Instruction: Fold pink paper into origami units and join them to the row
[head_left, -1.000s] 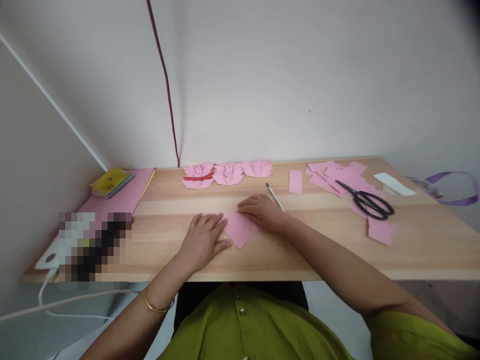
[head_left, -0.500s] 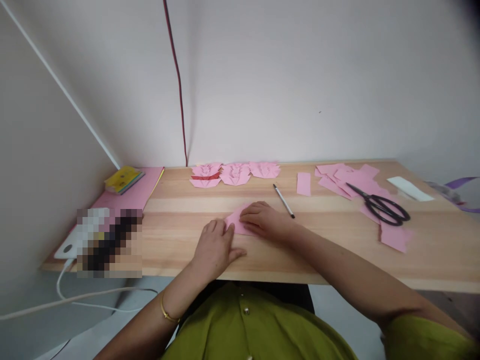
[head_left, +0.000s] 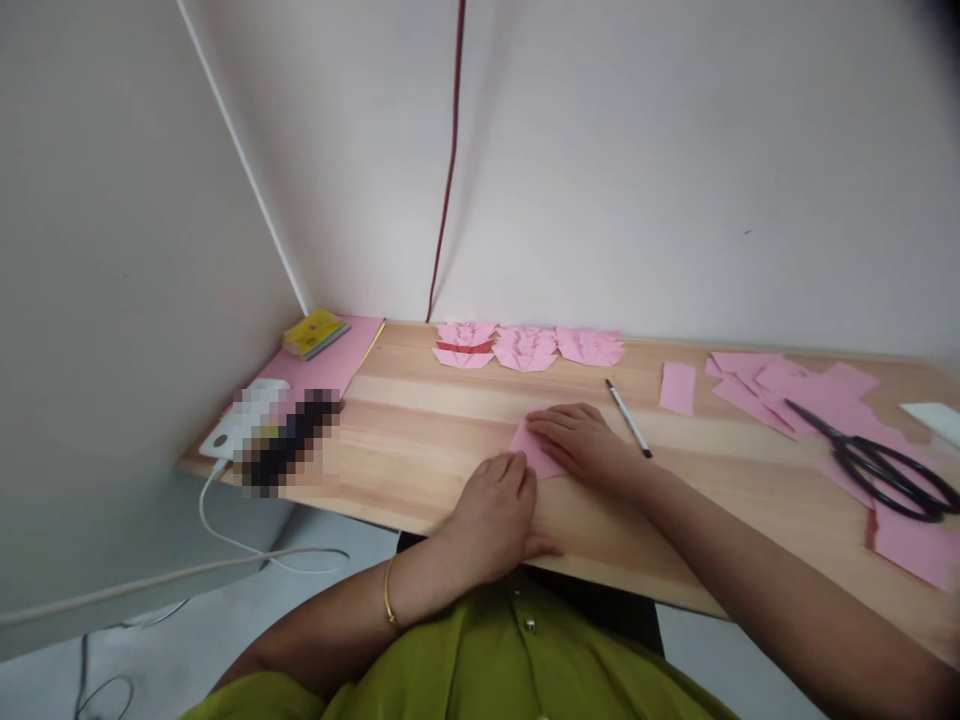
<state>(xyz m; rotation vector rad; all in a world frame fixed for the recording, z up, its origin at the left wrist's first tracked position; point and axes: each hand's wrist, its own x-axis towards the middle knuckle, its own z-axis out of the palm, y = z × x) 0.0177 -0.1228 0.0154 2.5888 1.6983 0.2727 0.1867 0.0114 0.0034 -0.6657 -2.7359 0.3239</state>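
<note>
A piece of pink paper [head_left: 538, 460] lies on the wooden table between my two hands, mostly covered by them. My right hand [head_left: 581, 445] rests on its upper right part, fingers stretched out flat and pointing left; its thumb is hidden. At the lower left edge of the paper, the fingertips of my left hand [head_left: 493, 512] press down, palm facing the table, with the thumb held apart towards the right. Whether the paper is folded under my fingers cannot be made out.
Pleated pink paper pieces [head_left: 525, 349] line the wall side. Right of my hands are a pen [head_left: 628, 418], a pink strip [head_left: 678, 388], loose pink sheets [head_left: 765, 385] and black-handled scissors [head_left: 892, 470]. On the left, a yellow packet [head_left: 315, 333] sits on pink sheets near a white device [head_left: 229, 435] with a cable.
The view has turned to the left, so everything sits further right in the picture. Both hands stay on the pink paper, with the right hand shifted slightly along it.
</note>
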